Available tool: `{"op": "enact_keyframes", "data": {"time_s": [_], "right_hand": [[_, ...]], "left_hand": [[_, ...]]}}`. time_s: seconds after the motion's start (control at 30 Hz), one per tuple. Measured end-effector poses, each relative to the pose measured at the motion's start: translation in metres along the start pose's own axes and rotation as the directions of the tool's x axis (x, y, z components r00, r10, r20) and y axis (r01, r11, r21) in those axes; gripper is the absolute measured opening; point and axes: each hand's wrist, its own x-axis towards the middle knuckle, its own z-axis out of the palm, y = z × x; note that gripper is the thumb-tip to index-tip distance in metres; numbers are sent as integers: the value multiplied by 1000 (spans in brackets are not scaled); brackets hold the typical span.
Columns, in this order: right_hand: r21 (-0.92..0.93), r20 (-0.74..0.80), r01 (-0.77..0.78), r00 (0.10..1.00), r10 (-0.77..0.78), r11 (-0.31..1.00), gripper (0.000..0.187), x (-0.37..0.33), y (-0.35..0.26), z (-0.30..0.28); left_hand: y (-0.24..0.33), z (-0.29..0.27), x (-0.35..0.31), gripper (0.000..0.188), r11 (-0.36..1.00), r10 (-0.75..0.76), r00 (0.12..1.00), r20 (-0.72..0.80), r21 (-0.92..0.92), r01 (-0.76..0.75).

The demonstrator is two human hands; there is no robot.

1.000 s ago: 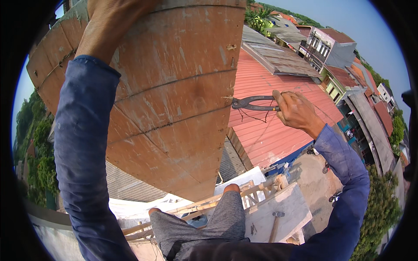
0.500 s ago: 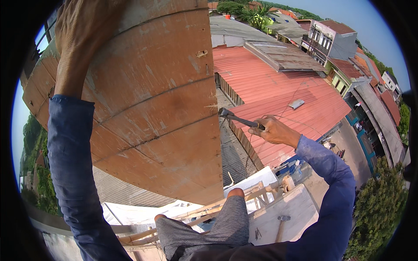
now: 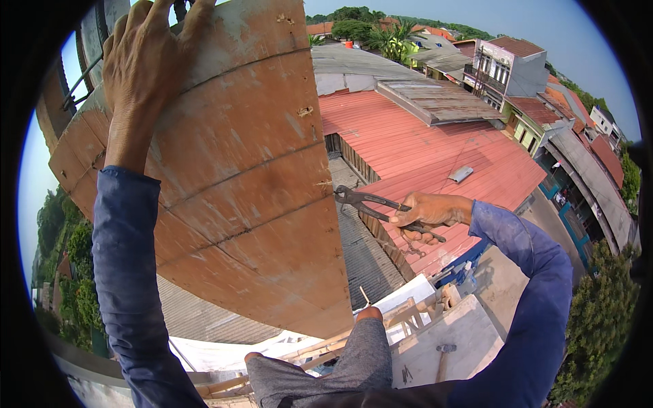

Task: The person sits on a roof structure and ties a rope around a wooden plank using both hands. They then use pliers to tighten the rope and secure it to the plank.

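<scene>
A large brown plywood panel (image 3: 238, 163), scuffed and crossed by dark curved lines, stands upright in front of me. Over its top edge curl the fingers of my left hand (image 3: 146, 75), the palm against its face. My right hand (image 3: 432, 211) grips a pair of dark pincers (image 3: 345, 195) by the handles, which stand somewhat apart. The pincers' jaws are at the panel's right edge, beside a small splintered spot; whether they bite on anything there is too small to tell.
Below right, a hammer (image 3: 445, 349) and several nails (image 3: 407, 375) lie on a pale board (image 3: 469, 333). Bamboo poles (image 3: 326, 348) run around my legs. Far below are a red metal roof (image 3: 408, 143), a grey corrugated roof (image 3: 367, 251) and a street.
My view has shifted, so the panel's top edge and my left fingers now show. My right hand has turned, and the pincers' handles have spread apart. The jaws remain at the panel's right edge.
</scene>
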Motion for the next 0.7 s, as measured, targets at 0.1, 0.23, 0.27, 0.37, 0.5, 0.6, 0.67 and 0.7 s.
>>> {"op": "enact_keyframes", "data": {"time_s": [0.1, 0.23, 0.27, 0.37, 0.5, 0.6, 0.67, 0.7], "right_hand": [[10, -8, -31, 999, 31, 999, 40, -2, -6, 2], [-20, -64, 28, 998, -29, 999, 34, 1, 0, 7], [-36, -76, 39, 996, -42, 999, 32, 2, 2, 8], [-43, -113, 81, 990, -85, 996, 32, 7, 6, 9], [-70, -145, 96, 984, -106, 993, 47, 9, 11, 14], [-59, -177, 109, 977, -118, 992, 65, 9, 15, 20], [-80, -177, 84, 980, -97, 993, 71, 9, 15, 23], [-85, -150, 74, 985, -86, 994, 74, 11, 14, 24]], "left_hand": [[2, -6, 4, 41, 991, -112, 975, 194, -47, 124], [-5, 0, -6, 39, 998, -25, 996, 88, -52, 30], [-8, 5, -8, 39, 999, -10, 999, 41, -48, 12], [-23, 12, -20, 40, 982, 36, 992, -119, -182, -57], [-7, -19, -86, 26, 849, -151, 962, -227, -528, 8], [47, -77, -180, 18, 475, -294, 948, 118, -843, 252], [75, -99, -230, 18, 306, -282, 767, 577, -703, 642], [89, -101, -248, 29, 96, -264, 544, 796, -540, 836]]}}
